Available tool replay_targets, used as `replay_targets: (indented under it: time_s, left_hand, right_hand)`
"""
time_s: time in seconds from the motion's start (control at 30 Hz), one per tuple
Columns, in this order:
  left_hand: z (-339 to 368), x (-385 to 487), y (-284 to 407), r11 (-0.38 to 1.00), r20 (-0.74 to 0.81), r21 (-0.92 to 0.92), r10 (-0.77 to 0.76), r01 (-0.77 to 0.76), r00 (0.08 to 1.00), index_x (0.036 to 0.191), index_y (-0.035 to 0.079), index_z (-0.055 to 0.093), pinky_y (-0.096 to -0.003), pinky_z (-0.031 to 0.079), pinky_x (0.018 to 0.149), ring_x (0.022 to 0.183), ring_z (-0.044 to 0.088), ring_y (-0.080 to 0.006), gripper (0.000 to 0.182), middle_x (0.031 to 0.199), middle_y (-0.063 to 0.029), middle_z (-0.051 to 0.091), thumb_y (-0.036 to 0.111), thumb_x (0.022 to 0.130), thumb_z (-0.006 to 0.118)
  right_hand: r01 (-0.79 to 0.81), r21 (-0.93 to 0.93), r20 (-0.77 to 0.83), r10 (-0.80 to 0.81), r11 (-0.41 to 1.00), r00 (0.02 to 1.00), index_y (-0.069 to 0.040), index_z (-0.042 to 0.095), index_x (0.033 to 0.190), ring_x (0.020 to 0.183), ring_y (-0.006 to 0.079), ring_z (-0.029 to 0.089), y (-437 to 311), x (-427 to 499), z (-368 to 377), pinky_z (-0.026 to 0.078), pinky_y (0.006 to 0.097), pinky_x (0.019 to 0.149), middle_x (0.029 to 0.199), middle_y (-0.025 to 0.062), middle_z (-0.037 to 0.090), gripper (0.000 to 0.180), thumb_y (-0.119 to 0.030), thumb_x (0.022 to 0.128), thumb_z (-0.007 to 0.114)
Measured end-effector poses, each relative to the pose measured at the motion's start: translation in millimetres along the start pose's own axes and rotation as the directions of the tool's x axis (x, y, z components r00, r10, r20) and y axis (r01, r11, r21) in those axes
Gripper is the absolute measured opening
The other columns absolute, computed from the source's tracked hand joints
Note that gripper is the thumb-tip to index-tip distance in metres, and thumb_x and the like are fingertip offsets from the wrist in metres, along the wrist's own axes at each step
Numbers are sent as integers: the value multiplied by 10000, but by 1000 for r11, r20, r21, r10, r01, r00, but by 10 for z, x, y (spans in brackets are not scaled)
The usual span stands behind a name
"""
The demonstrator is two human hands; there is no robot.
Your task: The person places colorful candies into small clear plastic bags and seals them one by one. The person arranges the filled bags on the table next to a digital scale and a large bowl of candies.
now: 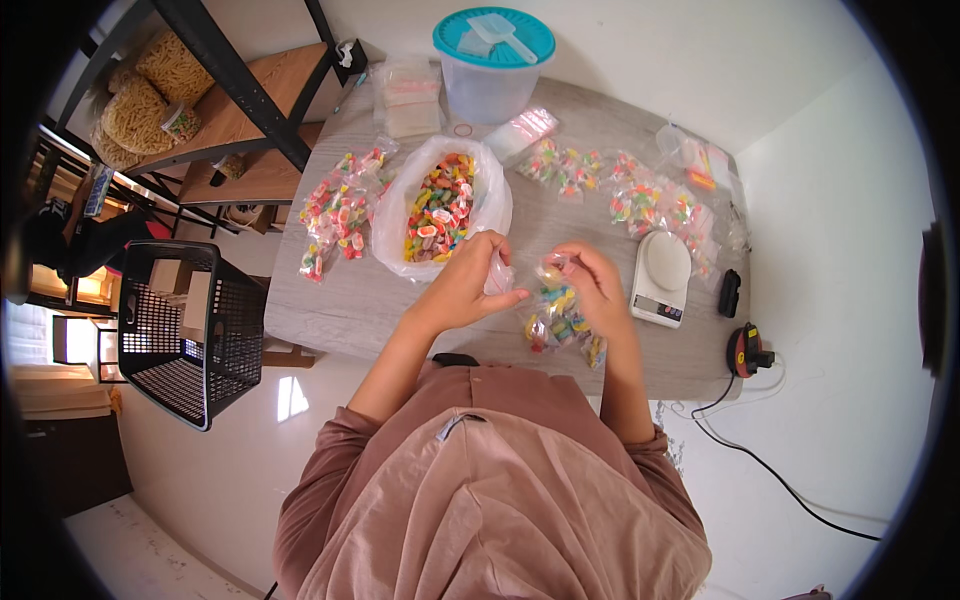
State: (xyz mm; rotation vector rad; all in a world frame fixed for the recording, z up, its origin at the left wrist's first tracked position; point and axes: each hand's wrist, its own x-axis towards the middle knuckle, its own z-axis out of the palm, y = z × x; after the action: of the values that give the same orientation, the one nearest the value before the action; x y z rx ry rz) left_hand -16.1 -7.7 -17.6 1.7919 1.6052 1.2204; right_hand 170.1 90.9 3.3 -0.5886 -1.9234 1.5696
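My left hand (472,289) grips a small clear plastic bag (499,276) at the near right rim of a large white plastic bag (386,232) that stands open and holds wrapped candies (439,210). To the right, my right hand (596,289) has its fingers on a small clear bag (553,271); whether they close on it cannot be told. Bagged candies (559,326) in blue and yellow wrappers lie below and beside that hand. Further right is a white digital kitchen scale (660,281) with nothing on its round plate.
Bagged candies lie left (341,206) and back right (649,202). Behind stand a lidded tub (491,94) with a scoop (499,34) on top and stacked clear bags (409,101). A power socket (742,352) sits at the right edge, a black crate (210,337) left. Another person sits far left.
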Motion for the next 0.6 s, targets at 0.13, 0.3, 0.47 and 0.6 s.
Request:
replay_targets:
  time_s: [0.13, 0.3, 0.47, 0.6]
  left_hand:
    - [26, -5, 19, 994, 0, 66, 89, -89, 996, 977, 7, 431, -373, 363, 787, 840, 461, -292, 530, 918, -133, 479, 362, 720, 728]
    - [42, -1, 35, 986, -14, 131, 110, -107, 994, 976, 0, 427, -380, 354, 781, 837, 441, -304, 524, 924, -142, 465, 352, 722, 720]
    - [66, -14, 18, 983, -22, 129, 138, -134, 990, 979, 2, 426, -382, 350, 776, 843, 436, -307, 519, 917, -137, 459, 333, 712, 725]
    - [45, -7, 39, 988, -31, 89, 129, -126, 991, 982, 14, 435, -376, 352, 775, 846, 438, -304, 490, 913, -130, 465, 285, 701, 732]
  right_hand:
    - [-172, 398, 119, 135, 901, 984, -13, 526, 1082, 770, 157, 536, 80, 84, -6, 417, 267, 636, 859, 62, 556, 413, -358, 945, 347]
    - [-189, 765, 138, 130, 616, 982, -25, 467, 1151, 741, 146, 532, 196, 49, 178, 422, 252, 601, 818, 51, 512, 377, -323, 918, 477]
    - [-79, 318, -78, 109, 945, 991, -11, 479, 1115, 760, 93, 563, 123, 83, 392, 460, 224, 615, 915, 44, 539, 420, 10, 745, 676]
    - [-86, 408, -58, 120, 909, 991, 4, 458, 1130, 780, 105, 594, 169, 107, 367, 490, 237, 607, 959, 56, 538, 474, 38, 720, 693]
